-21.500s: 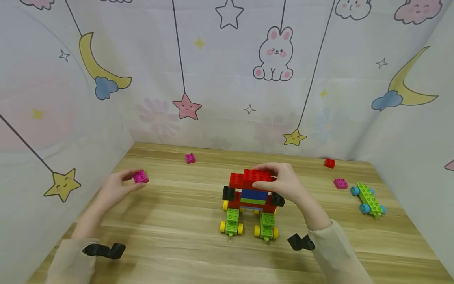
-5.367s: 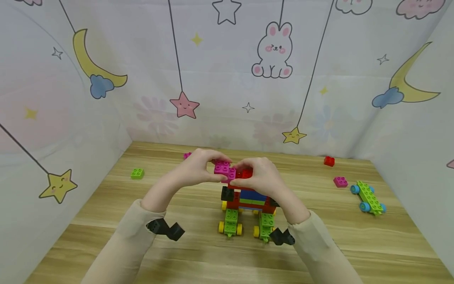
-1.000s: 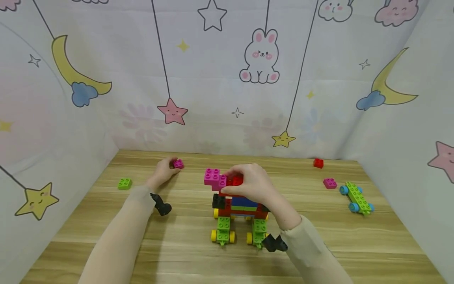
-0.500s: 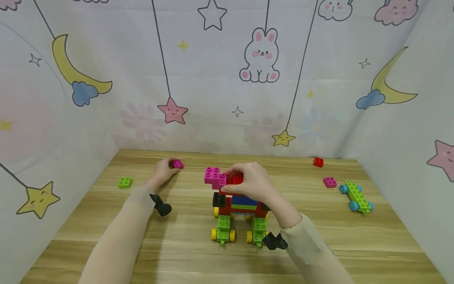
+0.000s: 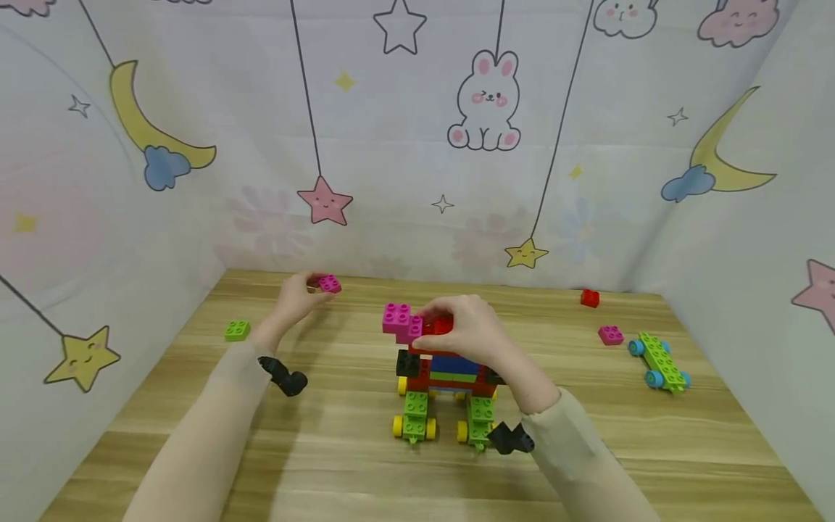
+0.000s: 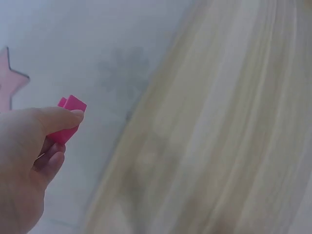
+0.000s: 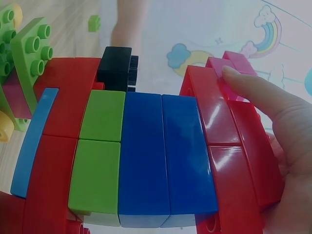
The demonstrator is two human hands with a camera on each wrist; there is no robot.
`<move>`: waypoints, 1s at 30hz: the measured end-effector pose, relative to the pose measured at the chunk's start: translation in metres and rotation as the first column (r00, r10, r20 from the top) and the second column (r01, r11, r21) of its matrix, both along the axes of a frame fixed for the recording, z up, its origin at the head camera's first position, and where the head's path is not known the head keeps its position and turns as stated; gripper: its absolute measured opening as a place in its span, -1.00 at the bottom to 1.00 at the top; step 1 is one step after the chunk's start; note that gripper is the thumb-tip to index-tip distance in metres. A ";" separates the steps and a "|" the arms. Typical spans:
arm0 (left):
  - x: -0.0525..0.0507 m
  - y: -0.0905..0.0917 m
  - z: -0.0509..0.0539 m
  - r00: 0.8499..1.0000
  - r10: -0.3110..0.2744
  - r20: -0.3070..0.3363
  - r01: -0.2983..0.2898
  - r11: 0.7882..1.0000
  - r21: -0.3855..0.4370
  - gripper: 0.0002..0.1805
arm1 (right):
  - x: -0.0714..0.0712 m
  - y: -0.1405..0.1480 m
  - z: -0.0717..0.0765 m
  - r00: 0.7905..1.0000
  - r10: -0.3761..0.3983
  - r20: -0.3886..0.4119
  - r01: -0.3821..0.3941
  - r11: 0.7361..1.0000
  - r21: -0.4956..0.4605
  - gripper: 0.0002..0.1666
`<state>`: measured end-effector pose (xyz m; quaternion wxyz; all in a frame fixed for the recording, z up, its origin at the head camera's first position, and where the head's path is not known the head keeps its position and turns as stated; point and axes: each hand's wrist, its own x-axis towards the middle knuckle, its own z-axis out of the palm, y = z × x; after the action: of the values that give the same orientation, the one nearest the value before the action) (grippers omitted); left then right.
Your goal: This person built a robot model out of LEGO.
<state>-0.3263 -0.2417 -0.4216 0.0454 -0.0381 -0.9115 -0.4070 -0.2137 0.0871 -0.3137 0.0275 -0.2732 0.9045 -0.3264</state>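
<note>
At the back left of the table, my left hand (image 5: pixel 295 299) pinches a magenta building brick (image 5: pixel 330 283) between thumb and fingers; the left wrist view shows that brick (image 6: pixel 68 122) held above the table. My right hand (image 5: pixel 471 332) grips the red top bricks (image 5: pixel 440 326) of a wheeled toy-brick build. Two more magenta bricks (image 5: pixel 396 317) step up and out from the build's left end. Below are blue bricks (image 7: pixel 146 156), green ones, a black brick (image 5: pixel 408 362) and green wheeled bases (image 5: pixel 415 417). My right hand hides part of the build's top right.
A green brick (image 5: pixel 238 330) lies at the left of the wooden table (image 5: pixel 339 464). On the right are a red brick (image 5: pixel 590 298), a magenta brick (image 5: pixel 611 335) and a green car base (image 5: pixel 660 361) with blue wheels. Printed cloth walls (image 5: pixel 404 239) border the back and sides.
My left hand has raised the magenta brick off the table. Seconds earlier it was at the build's left end. Earlier still, it held a magenta brick there at left. My right hand keeps its grip.
</note>
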 end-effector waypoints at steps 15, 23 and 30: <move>0.045 0.050 0.082 0.980 -0.090 -0.177 0.093 0.996 0.006 -0.46 | -0.001 0.001 -0.001 0.999 0.028 -0.017 -0.029 0.997 -0.074 -0.38; 0.073 0.083 0.122 0.951 -0.127 -0.281 0.150 0.987 0.062 -0.50 | -0.001 0.005 0.000 0.987 -0.048 -0.155 -0.002 0.953 -0.304 -0.55; 0.093 0.107 0.138 0.916 -0.193 -0.352 0.241 0.966 0.097 -0.52 | 0.002 0.012 0.006 0.963 -0.102 -0.249 -0.005 0.919 -0.394 -0.49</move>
<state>-0.2330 -0.1343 -0.2841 0.1591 -0.2055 -0.8496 -0.4590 -0.2118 0.0987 -0.3076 -0.1568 -0.2916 0.8231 -0.4613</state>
